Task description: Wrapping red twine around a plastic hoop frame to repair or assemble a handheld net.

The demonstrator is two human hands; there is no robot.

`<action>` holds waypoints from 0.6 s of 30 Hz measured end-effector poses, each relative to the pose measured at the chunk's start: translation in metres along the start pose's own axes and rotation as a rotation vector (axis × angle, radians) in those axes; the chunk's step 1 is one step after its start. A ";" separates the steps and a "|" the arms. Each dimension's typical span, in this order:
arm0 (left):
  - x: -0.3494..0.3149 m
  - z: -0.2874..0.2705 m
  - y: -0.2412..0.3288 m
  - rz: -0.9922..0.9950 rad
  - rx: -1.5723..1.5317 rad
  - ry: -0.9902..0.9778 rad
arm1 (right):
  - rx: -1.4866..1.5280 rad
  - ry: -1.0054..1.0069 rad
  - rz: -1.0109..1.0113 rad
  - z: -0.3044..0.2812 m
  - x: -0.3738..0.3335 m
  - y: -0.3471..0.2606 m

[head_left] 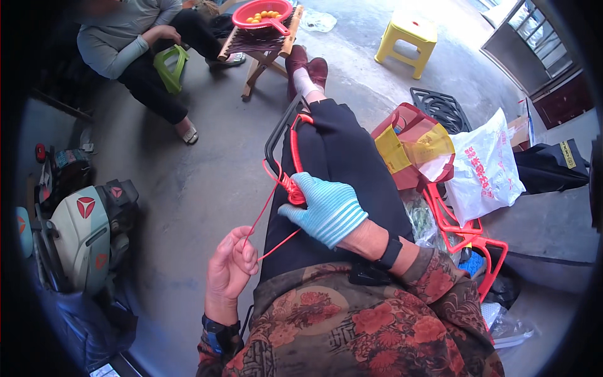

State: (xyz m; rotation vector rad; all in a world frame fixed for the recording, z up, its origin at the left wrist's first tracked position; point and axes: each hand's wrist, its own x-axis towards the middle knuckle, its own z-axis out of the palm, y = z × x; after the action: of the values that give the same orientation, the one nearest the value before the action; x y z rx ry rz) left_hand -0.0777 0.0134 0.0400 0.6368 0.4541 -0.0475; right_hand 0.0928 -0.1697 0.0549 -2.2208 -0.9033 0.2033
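Two red strands (279, 245) run from the cord bundle (293, 190), at the black frame's (270, 146) near end, to my left hand (232, 261), pinched firmly, apparently for tension; right of the frame, my gloved right hand (333, 213) curls around the bundle, presumably steadying it.

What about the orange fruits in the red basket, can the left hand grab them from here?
Probably not: the left hand pinches red cord, and the orange fruits look too far away, out by the maroon shoes.

A yellow stool (411, 31) stands on the grey floor (182, 195)
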 end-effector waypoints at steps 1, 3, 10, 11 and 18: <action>-0.005 -0.005 0.000 0.003 0.001 0.005 | -0.031 -0.026 0.018 0.003 0.002 0.000; -0.013 -0.018 0.000 0.011 0.141 -0.027 | -0.028 -0.008 0.009 0.008 0.003 0.002; -0.048 -0.037 0.005 -0.019 0.230 0.064 | -0.074 0.048 0.006 0.015 0.006 0.003; -0.059 -0.049 0.004 -0.022 0.258 -0.006 | -0.074 0.052 0.007 0.014 0.006 0.004; -0.059 -0.010 0.030 0.053 0.268 -0.341 | 0.049 0.087 0.062 -0.006 0.001 0.007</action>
State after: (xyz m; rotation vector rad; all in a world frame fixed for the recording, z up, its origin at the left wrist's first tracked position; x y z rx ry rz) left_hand -0.1292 0.0383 0.0745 0.8856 0.1006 -0.1661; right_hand 0.0996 -0.1761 0.0548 -2.1966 -0.7753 0.1551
